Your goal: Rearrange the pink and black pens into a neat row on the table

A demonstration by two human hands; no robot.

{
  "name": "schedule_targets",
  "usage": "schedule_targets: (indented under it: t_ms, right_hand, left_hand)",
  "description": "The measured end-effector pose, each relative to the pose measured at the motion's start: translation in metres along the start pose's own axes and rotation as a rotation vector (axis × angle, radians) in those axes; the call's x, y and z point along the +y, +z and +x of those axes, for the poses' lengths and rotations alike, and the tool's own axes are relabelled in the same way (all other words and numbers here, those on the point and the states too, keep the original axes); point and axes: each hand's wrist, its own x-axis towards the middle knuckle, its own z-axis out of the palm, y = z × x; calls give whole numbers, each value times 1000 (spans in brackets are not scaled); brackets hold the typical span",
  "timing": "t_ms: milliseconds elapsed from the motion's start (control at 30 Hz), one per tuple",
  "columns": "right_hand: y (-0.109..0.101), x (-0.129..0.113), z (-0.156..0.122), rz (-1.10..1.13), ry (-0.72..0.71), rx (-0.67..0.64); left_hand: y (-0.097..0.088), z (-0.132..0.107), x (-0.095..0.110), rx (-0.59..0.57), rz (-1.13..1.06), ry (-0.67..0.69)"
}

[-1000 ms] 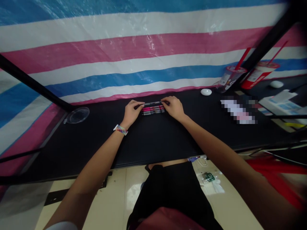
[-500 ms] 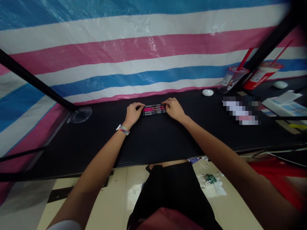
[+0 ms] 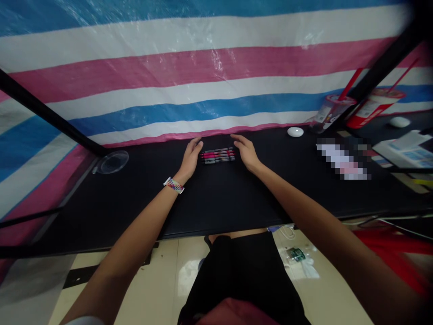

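Note:
Several pens [image 3: 218, 155], some pink and some grey or black, lie side by side in a row on the black tabletop [image 3: 223, 194]. At their left end is my left hand [image 3: 191, 158], its fingers stretched out and the thumb apart from them; a woven multicoloured band circles that wrist. My right hand [image 3: 246, 151] stands just off the right end of the row, fingers extended and thumb apart. Neither hand holds anything. Whether my left thumb still touches the pens is hard to tell.
A clear round lid [image 3: 113, 162] lies at the left. To the right are a white oval object [image 3: 295, 132], a clear cup [image 3: 331, 110] and a red-and-white cup [image 3: 374, 106], both with straws. A striped sheet [image 3: 189, 72] hangs behind the table. Dark frame poles [image 3: 50, 115] rise at both sides.
Both hands have let go of the ends of the pen row and opened. The right hand has drawn a little to the right, the left slightly to the left. The pens lie as before.

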Motion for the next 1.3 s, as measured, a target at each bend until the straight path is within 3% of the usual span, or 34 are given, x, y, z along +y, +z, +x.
schedule_targets:
  t_ms: [200, 667, 867, 1067, 1300]
  right_hand:
    - [18, 4, -3, 243, 65, -72]
    - [15, -8, -21, 328, 86, -66]
    - [14, -10, -26, 349, 90, -60]
    - [7, -23, -30, 99, 34, -64]
    - [3, -43, -46, -264, -333, -197]
  left_hand:
    - [15, 0, -1, -127, -220, -71]
    - [17, -30, 34, -144, -256, -72]
    - [17, -36, 41, -135, -286, -83]
    - [16, -31, 29, -119, -176, -56]
    - [12, -27, 21, -125, -119, -4]
